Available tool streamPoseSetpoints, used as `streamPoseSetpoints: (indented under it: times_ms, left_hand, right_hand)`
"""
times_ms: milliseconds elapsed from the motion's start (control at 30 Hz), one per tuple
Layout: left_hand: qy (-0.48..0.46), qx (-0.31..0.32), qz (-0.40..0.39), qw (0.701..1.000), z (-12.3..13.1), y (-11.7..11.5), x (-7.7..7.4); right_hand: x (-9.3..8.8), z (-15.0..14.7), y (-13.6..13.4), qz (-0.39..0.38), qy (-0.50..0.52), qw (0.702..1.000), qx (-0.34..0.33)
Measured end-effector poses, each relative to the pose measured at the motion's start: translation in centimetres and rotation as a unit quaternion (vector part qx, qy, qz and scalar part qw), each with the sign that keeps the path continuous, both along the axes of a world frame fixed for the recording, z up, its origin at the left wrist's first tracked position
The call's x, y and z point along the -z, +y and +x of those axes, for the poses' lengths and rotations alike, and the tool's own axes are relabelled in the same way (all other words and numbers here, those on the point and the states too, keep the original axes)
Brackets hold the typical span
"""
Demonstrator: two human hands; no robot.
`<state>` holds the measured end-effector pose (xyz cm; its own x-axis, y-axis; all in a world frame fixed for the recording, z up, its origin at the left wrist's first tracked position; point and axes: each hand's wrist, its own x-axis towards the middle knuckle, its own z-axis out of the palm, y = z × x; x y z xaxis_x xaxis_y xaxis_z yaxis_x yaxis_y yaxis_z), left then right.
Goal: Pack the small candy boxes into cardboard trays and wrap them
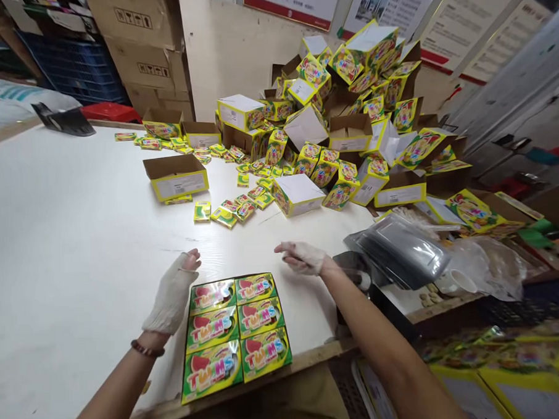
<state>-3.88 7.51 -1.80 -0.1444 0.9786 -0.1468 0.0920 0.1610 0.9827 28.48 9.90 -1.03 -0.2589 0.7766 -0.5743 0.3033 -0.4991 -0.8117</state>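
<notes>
A carton packed with several green-and-yellow candy boxes [213, 325] marked "TWINS" lies at the table's front edge, between my forearms. My left hand [175, 290], in a white fingerless glove, hovers by its far left corner. The fingers reach forward, partly hidden by the palm, with nothing seen in them. Beyond the far right corner is my right hand [302, 256], gloved the same way. Its index finger points left and the other fingers bend loosely; nothing shows in its grasp. Neither hand appears to touch the carton.
Small candy packs [224, 216] lie scattered farther back. An open tray carton [181, 184] stands left of a tall heap of display cartons [345, 126]. At right are a black plastic tray [401, 247] and a clear bag [488, 265]. Cardboard boxes [147, 42] stack behind.
</notes>
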Motion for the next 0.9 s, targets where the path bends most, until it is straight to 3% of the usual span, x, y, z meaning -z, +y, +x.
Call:
streamPoseSetpoints:
  times_ms: [100, 167, 267, 333, 467, 533, 667, 900]
  left_hand:
    - [-0.127, 0.007, -0.102, 0.987, 0.8, 1.0, -0.3]
    - [-0.157, -0.004, -0.123, 0.98, 0.9, 1.2, -0.3]
    - [-0.097, -0.005, -0.105, 0.99, -0.2, 0.4, 0.4]
    - [-0.019, 0.034, -0.101, 0.994, -1.2, -0.5, 1.2]
    - [0.059, 0.052, -0.09, 0.993, -2.0, -2.3, 2.2]
    - [0.116, 0.043, -0.056, 0.991, -1.4, -2.6, 2.1]
    - [0.243, 0.104, 0.012, 0.964, 0.5, -2.0, 1.4]
    - [0.26, 0.119, -0.035, 0.958, 1.4, -1.0, 1.4]
  right_hand:
    - [-0.1, -5.1, 2.4, 0.026, -0.072, 0.993, -0.095]
    - [0.0, -8.3, 3.8, 0.046, -0.106, 0.981, -0.153]
    - [0.1, -11.9, 4.8, 0.095, -0.187, 0.942, -0.26]
    - [0.1, -13.0, 4.7, 0.125, -0.227, 0.919, -0.296]
    - [-0.2, -12.1, 3.5, 0.191, -0.215, 0.918, -0.273]
    - [-0.3, -10.5, 2.7, 0.212, -0.195, 0.924, -0.253]
    - [-0.5, -7.6, 1.3, 0.242, -0.206, 0.925, -0.207]
    - [0.4, -5.9, 0.6, 0.214, -0.302, 0.913, -0.169]
